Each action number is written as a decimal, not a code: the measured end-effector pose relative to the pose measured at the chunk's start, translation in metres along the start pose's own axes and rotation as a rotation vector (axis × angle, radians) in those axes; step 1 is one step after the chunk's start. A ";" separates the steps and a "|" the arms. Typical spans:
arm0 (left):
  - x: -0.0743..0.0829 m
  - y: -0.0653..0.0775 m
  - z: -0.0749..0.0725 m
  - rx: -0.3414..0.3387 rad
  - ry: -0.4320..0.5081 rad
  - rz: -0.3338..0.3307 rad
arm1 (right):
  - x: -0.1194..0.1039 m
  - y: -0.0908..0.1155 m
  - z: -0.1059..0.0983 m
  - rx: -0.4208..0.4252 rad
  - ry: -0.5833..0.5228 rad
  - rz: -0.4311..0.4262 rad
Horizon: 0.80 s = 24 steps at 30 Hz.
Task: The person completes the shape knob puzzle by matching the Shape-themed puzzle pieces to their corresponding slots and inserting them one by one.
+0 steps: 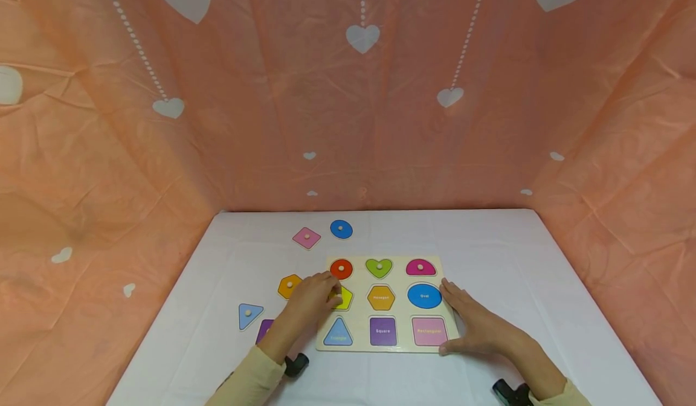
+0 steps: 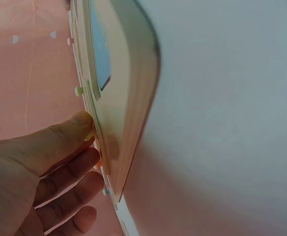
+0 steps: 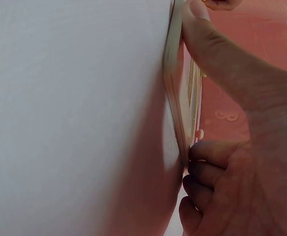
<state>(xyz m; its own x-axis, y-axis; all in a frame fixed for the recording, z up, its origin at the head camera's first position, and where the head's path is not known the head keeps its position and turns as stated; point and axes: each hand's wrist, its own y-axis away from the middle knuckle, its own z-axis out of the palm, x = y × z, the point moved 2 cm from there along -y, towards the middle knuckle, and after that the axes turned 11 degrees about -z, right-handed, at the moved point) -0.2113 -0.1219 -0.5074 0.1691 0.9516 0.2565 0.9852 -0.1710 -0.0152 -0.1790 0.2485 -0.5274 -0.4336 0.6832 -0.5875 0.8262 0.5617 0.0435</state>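
A pale wooden shape-puzzle board lies on the white table. In its far row, a red circle, green heart and magenta half-circle show small knobs. My left hand pinches a yellow angular piece by its knob at the board's left side; the hand hides part of it. In the left wrist view, the thumb presses close over the board. My right hand grips the board's near right corner, thumb at the near edge and fingers along the right edge.
Left of the board lie loose knobbed pieces: an orange hexagon, a blue triangle and a partly covered purple square. Behind it are a pink piece and a blue oval. An orange curtain with hearts surrounds the table.
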 end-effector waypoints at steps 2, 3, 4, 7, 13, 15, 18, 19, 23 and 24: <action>0.000 0.000 0.000 0.005 -0.007 0.006 | 0.000 0.000 0.000 0.003 0.007 -0.006; 0.000 0.000 0.000 0.006 -0.010 0.006 | 0.000 0.000 -0.001 0.005 0.010 -0.011; 0.000 0.000 0.000 0.007 -0.013 0.006 | 0.001 0.000 -0.001 0.006 0.012 -0.015; -0.001 0.000 0.001 0.007 -0.015 0.004 | 0.000 0.000 -0.001 0.005 0.012 -0.013; -0.001 -0.001 0.002 0.008 -0.028 0.004 | -0.001 -0.001 -0.001 0.002 0.010 -0.010; -0.001 -0.001 0.002 0.009 -0.034 0.005 | -0.001 -0.001 -0.002 0.002 0.013 -0.016; -0.001 -0.001 0.001 0.006 -0.036 0.001 | -0.001 -0.001 -0.002 0.001 0.014 -0.018; -0.001 -0.001 0.001 0.005 -0.035 -0.002 | -0.001 -0.001 -0.002 0.001 0.013 -0.017; -0.002 -0.001 0.002 0.002 -0.033 -0.009 | -0.001 0.000 -0.001 -0.002 0.011 -0.010; -0.002 -0.001 0.003 0.002 -0.035 -0.010 | -0.002 0.000 -0.001 -0.003 0.011 -0.009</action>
<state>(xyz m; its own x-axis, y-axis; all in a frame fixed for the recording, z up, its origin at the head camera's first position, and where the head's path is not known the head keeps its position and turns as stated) -0.2127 -0.1233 -0.5105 0.1603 0.9615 0.2231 0.9868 -0.1611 -0.0145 -0.1791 0.2478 -0.5254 -0.4444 0.6832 -0.5794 0.8214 0.5689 0.0409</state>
